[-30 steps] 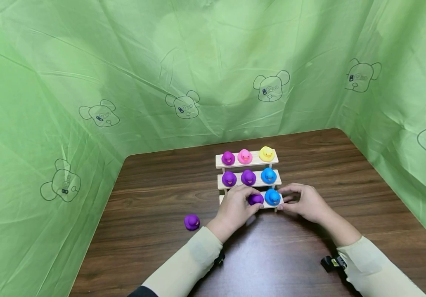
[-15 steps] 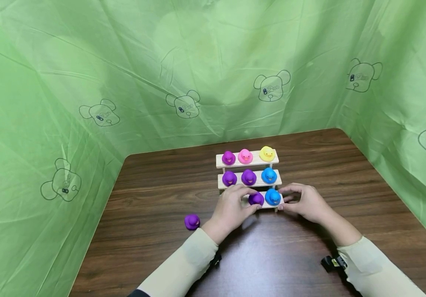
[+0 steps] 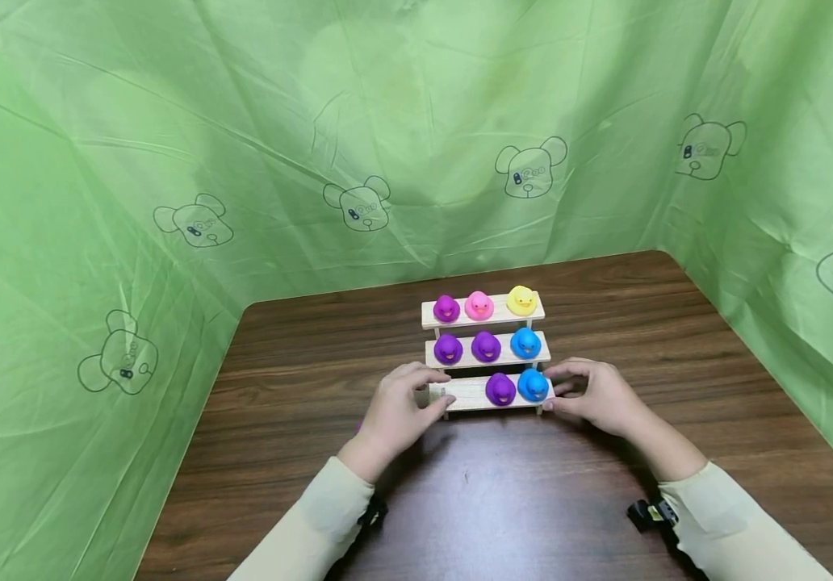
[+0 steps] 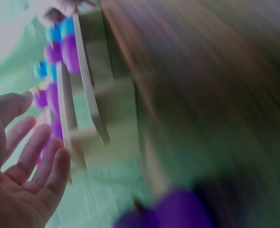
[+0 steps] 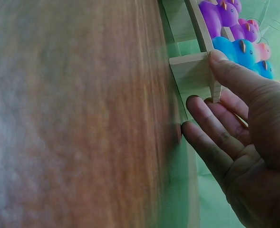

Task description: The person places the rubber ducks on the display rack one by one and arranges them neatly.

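Observation:
A three-tier wooden display stand (image 3: 463, 394) holds small rubber ducks. On its lowest step sit a purple duck (image 3: 500, 390) and a blue duck (image 3: 533, 386), the left part of that step being bare. My right hand (image 3: 600, 395) grips the step's right end, thumb on the front edge in the right wrist view. By the left end hovers my left hand (image 3: 396, 413), fingers parted and nothing between them. A loose purple duck (image 4: 182, 209) on the table is blurred in the left wrist view and mostly hidden by my hand in the head view.
Two purple ducks and a blue duck (image 3: 525, 344) occupy the middle step. Along the top are a purple, a pink (image 3: 479, 306) and a yellow duck (image 3: 521, 301). Green cloth (image 3: 431, 121) surrounds the brown wooden table (image 3: 300, 363) at the back and sides.
My left hand has let go of the purple duck on the lowest step and moved left, now covering most of the loose duck. My right hand stays at the stand's end.

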